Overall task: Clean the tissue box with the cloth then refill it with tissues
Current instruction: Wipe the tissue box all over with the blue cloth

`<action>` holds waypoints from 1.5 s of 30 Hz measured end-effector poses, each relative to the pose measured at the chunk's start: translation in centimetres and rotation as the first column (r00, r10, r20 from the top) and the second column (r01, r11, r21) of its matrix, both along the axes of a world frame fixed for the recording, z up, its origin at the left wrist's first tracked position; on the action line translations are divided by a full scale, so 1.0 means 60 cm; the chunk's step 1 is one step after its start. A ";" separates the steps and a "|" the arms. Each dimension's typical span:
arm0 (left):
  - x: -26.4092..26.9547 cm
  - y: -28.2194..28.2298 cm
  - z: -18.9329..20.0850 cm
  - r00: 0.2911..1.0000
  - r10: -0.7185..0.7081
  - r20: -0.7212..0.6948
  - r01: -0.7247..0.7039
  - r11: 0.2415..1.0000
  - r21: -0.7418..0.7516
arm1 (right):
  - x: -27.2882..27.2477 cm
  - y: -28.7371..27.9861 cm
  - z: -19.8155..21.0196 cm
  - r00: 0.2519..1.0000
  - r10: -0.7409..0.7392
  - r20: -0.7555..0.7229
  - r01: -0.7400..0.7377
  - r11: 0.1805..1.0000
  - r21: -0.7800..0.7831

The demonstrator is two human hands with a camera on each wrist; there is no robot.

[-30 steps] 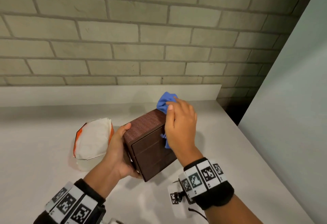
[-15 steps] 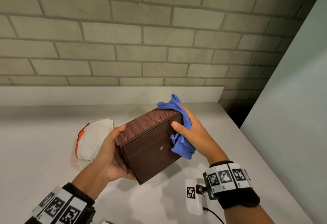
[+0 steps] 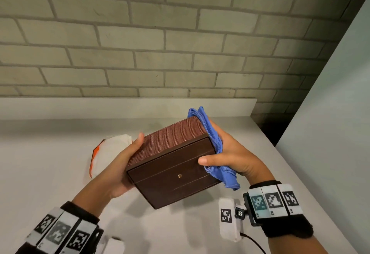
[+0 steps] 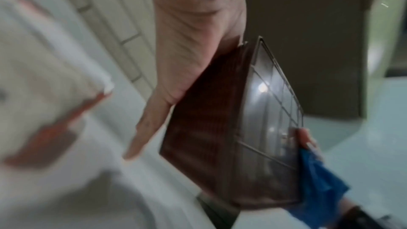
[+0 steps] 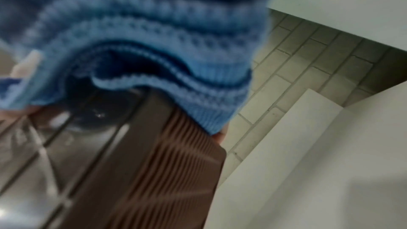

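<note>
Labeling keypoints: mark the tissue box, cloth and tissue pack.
tissue box (image 3: 176, 175), head view, smooth dark panel facing the camera.
cloth (image 3: 214, 141), head view, fold against the box's right side.
tissue pack (image 3: 108, 153), head view, white top face.

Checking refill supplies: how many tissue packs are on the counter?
1: the tissue pack lies on the counter, just behind the left hand holding the tissue box. Others may sit outside view.

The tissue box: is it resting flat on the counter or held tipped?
Held tipped: the tissue box is gripped between both hands, one corner pointing down.
</note>
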State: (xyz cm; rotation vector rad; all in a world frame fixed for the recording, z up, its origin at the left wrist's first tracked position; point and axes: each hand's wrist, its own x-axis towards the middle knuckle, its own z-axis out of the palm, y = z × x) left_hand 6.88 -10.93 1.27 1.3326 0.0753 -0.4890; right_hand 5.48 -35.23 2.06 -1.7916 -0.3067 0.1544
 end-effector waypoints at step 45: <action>0.002 -0.040 -0.038 0.753 -0.010 0.658 -0.178 0.960 0.218 | -0.029 0.150 0.055 0.855 -0.078 0.513 0.414 0.698 -0.584</action>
